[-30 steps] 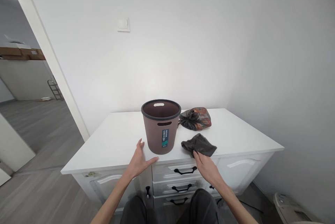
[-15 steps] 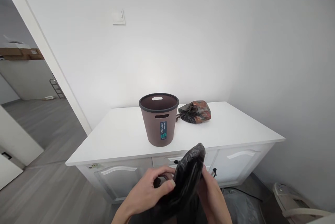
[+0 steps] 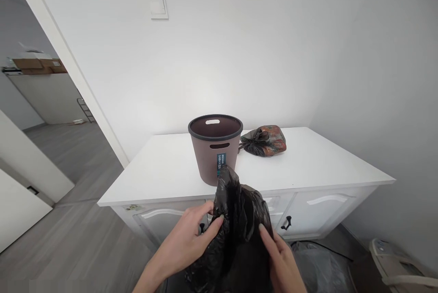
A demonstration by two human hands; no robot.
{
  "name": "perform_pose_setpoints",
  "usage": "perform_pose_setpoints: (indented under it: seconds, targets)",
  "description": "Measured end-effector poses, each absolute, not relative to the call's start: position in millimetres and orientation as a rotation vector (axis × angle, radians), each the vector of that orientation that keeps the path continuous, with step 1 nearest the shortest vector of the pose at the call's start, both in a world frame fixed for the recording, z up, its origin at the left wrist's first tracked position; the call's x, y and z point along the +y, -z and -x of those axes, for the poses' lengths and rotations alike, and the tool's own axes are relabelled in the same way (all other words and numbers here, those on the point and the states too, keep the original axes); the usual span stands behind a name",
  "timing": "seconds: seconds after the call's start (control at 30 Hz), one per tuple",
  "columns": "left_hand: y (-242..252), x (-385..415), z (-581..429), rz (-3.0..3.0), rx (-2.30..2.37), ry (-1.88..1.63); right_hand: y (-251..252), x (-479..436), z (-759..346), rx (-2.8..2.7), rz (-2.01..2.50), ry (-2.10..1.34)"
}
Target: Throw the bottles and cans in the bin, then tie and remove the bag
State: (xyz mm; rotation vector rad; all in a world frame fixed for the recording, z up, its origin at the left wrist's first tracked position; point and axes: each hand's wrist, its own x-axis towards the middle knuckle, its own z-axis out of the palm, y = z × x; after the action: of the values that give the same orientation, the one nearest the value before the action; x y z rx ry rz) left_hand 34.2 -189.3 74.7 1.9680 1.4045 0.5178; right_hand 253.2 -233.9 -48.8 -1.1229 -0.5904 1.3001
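A black plastic bag (image 3: pixel 239 238) hangs between my hands in front of the cabinet, its upper edge partly spread. My left hand (image 3: pixel 190 238) pinches its left side between thumb and fingers. On the right side, my right hand (image 3: pixel 282 258) grips the bag with the thumb on top. Behind the bag, a brown bin (image 3: pixel 205 158) with a dark rim and two handle holes stands upright on the white cabinet top (image 3: pixel 308 160). A knotted dark bag (image 3: pixel 268 141) with reddish contents lies just right of the bin.
White cabinet doors (image 3: pixel 321 213) with black handles are below the top. At the lower right, a clear plastic bag (image 3: pixel 318 268) and a beige container (image 3: pixel 397 261) rest on the floor. A doorway with cardboard boxes (image 3: pixel 37 65) beyond is at the left.
The black bag has spread wider and its top now overlaps the bin's lower front. My hands have moved a little apart. The view has shifted slightly.
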Motion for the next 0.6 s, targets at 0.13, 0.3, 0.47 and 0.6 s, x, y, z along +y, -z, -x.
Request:
perform_pose_setpoints:
  seconds: [0.13, 0.3, 0.47, 0.6]
  targets:
    - [-82.7, -190.3, -25.1, -1.999, 1.368, -0.584, 46.2, -233.7, -250.6, -0.568, 1.221, -1.198]
    - [-71.6, -170.6, -8.0, -1.901, 1.458, -0.772, 49.6, -237.3, -253.8, -0.495, 1.277, -1.112]
    - [-81.0, -163.0, -5.6, -1.752, 1.53, -1.218, 66.0, -243.8, -274.0, -0.471, 1.442, -0.973]
    - [-108.1, -182.7, -29.2, -1.911, 1.403, -1.086, 75.3, -244.3, -300.1, -0.601, 1.401, -1.026]
